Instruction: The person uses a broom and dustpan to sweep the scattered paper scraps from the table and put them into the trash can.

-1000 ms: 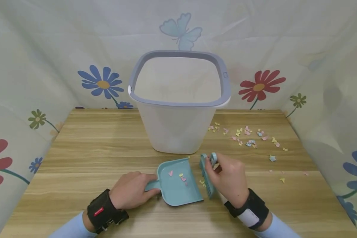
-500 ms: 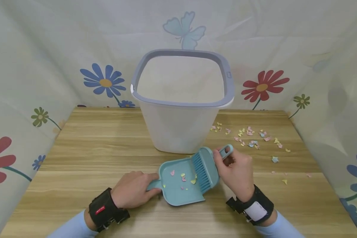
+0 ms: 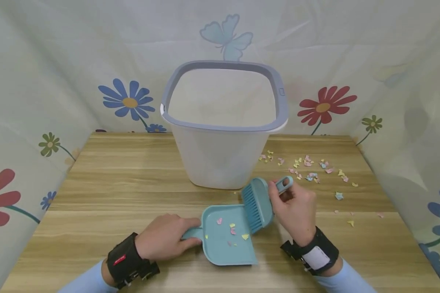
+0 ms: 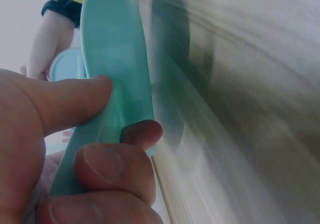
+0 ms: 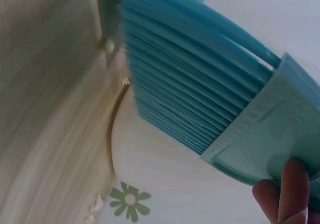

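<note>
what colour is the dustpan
The dustpan is light blue-green, showing best in the head view.

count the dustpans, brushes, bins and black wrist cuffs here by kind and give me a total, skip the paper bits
Dustpan: 1
Brush: 1
Bin: 1
Black wrist cuffs: 2
Total: 5

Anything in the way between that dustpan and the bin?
The brush in the right hand crowds the right end of the gap; otherwise, only tabletop and a tiny yellow scrap lie between dustpan and bin.
</note>
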Demonstrator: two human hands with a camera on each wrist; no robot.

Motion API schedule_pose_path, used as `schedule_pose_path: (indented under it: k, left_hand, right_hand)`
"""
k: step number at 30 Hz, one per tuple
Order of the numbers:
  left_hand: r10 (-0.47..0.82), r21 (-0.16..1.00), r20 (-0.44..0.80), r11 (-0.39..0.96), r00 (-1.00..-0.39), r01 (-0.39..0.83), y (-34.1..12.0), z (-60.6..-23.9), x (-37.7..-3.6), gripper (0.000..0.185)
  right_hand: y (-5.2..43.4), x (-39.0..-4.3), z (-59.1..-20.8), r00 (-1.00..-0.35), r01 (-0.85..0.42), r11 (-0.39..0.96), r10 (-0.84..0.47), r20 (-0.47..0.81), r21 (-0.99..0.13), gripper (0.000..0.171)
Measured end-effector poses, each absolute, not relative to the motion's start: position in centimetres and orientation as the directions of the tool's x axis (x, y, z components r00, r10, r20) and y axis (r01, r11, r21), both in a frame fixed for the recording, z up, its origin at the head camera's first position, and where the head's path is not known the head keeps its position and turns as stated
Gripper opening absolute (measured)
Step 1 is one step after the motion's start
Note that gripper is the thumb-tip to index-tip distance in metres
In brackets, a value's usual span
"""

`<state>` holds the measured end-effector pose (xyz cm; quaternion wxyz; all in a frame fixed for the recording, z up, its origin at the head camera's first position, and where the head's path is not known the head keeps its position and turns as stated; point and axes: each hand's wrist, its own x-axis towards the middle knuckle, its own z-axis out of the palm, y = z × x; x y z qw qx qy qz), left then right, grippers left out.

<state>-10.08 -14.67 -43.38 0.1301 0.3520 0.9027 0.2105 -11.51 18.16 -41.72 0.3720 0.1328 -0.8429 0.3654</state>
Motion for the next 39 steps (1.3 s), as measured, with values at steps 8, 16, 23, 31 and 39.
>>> schedule_pose_path:
  k: [8,16,23,31,39]
  left_hand:
    - [0.626,0.409,-0.107,0.736,-0.772,0.54,-15.0,-43.0,-10.5,0.022]
    - [0.613,0.401,-0.101,0.746,-0.783,0.532,-15.3,-43.3,-10.8,0.022]
    - [0.614,0.407,-0.093,0.742,-0.784,0.533,-15.4,-43.5,-10.9,0.022]
    - [0.618,0.386,-0.092,0.745,-0.781,0.544,-15.5,-43.5,-10.8,0.022]
    - [0.615,0.408,-0.068,0.736,-0.786,0.541,-16.8,-43.5,-10.5,0.021]
  right_hand:
    - [18.6,-11.4,-40.8,-0.672,-0.494,0.748,-0.005,0.74,-0.443,0.003]
    - [17.2,-10.0,-40.2,-0.689,-0.535,0.794,-0.213,0.693,-0.288,0.017]
    - [15.6,-9.5,-40.4,-0.694,-0.629,0.647,-0.218,0.686,-0.431,0.013]
    - [17.1,-9.6,-40.2,-0.681,-0.613,0.627,-0.112,0.724,-0.48,0.014]
    - [19.8,-9.3,-40.6,-0.749,-0.52,0.644,-0.028,0.662,-0.561,0.009]
